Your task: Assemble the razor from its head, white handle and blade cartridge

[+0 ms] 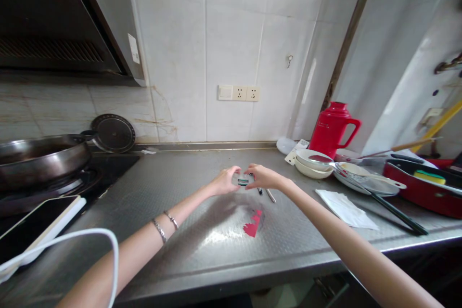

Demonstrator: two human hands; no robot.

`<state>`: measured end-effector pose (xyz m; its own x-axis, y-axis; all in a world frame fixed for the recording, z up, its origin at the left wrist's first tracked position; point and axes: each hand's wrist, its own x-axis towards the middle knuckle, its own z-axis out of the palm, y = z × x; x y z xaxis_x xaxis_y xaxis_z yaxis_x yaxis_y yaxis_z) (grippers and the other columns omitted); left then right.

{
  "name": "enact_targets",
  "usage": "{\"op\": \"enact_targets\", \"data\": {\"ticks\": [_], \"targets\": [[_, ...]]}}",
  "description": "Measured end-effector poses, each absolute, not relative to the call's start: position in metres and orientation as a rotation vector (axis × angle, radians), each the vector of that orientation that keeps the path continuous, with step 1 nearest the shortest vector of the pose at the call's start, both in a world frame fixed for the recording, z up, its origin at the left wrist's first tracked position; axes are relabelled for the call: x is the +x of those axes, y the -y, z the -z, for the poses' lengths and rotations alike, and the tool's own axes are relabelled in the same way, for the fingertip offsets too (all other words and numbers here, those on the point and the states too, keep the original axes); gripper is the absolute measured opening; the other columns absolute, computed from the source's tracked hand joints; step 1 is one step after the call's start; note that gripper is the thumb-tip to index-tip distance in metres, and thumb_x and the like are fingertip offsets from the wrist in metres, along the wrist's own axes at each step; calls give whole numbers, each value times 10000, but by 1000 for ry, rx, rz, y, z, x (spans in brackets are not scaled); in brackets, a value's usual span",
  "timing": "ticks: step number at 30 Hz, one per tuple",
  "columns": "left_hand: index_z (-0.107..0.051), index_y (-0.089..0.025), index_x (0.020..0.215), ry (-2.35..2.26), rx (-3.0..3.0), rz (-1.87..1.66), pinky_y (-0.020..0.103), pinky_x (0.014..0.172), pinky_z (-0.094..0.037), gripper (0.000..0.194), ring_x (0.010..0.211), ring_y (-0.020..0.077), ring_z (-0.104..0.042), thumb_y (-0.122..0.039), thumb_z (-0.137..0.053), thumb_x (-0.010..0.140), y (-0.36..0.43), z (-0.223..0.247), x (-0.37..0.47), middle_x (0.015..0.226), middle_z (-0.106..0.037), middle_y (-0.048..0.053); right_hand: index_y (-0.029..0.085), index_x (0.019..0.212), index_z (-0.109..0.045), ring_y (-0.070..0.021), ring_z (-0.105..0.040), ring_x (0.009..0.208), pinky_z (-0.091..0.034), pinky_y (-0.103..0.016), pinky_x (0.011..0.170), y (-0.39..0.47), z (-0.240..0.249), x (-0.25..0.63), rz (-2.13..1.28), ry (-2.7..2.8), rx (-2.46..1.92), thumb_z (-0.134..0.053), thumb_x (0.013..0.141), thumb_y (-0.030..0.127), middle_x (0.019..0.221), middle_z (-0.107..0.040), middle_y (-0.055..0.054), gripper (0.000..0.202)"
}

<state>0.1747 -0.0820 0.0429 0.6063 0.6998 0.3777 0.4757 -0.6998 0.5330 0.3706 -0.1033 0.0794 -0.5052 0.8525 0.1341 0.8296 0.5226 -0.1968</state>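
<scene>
My left hand [225,181] and my right hand [263,176] meet above the middle of the metal counter. Between them they grip a small clear object [242,181] by its two ends, with curled fingers. A dark greenish strip shows in its middle; its exact kind is too small to make out. Just beyond my right hand, a dark pen-like stick [260,191] and a pale one [271,196] lie on the counter, partly covered by the hand. Nearer to me, a torn-edged red scrap [253,224] lies flat below the hands.
On the left, a steel pan [43,156] stands on the stove, with a phone-like device [43,224] and a white cable [108,236] nearer. At right are a red thermos [332,130], stacked bowls [313,168], a strainer [371,182], a white napkin [346,208] and a red pan [422,195].
</scene>
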Motion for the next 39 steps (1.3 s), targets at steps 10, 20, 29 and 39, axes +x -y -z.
{"op": "enact_targets", "data": {"ticks": [10, 20, 29, 39], "targets": [[-468, -188, 1169, -888, 2416, -840, 326, 890, -407, 583, 1027, 233, -552, -286, -666, 629, 95, -42, 180, 1128, -590, 87, 167, 1014, -637, -174, -564, 754, -407, -222, 639, 108, -83, 368, -137, 2648, -1402, -692, 593, 437, 926, -594, -77, 503], [-406, -144, 1221, -1052, 2423, -878, 359, 992, -344, 473, 1173, 221, -456, -361, -485, 808, 67, -35, 146, 1271, -489, 136, 126, 1062, -619, -177, -588, 773, -460, -228, 643, 86, -73, 438, -258, 2338, -1720, -685, 605, 360, 986, -627, -95, 518], [-492, -151, 1088, -1486, 2457, -937, 356, 947, -373, 310, 1091, 215, -499, -306, -406, 834, 19, 5, 62, 1126, -569, 113, 124, 1119, -576, -151, -598, 643, -398, -166, 357, 62, -35, 491, -541, 2185, -2019, -683, 580, 247, 1060, -616, -116, 563], [-547, -156, 949, -1758, 2148, -1202, 315, 872, -424, 215, 938, 181, -579, -237, -423, 793, -5, 14, 1, 983, -636, 89, 162, 1165, -553, -178, -606, 734, -392, -161, 362, 47, -23, 493, -569, 2217, -2032, -690, 549, 211, 1124, -590, -106, 634]]}}
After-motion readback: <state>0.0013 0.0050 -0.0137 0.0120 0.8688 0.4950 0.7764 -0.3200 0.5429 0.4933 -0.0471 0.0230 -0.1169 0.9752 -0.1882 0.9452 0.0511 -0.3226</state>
